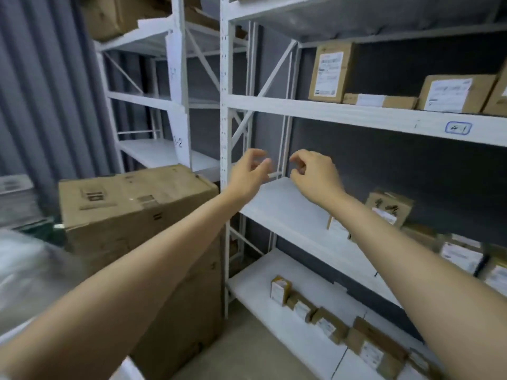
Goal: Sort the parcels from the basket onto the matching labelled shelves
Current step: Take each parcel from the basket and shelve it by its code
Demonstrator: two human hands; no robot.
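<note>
A rack (225, 111) stands on the right. Parcels (329, 72) sit toward the right on its upper shelf (329, 112), above a tag (458, 128) on the shelf's front edge. More parcels (389, 207) lie at the right end of the middle shelf (288, 215). The left hand (248, 174) and right hand (315, 176) hang side by side, apart, over its left end. Small parcels (326, 322) lie in a row along the bottom shelf (260, 311). Left of the rack, a top carton (131, 198) sits on a lower carton (186, 311). Behind them stands a second rack (179, 78), with a box (109, 15) on its top shelf.
</note>
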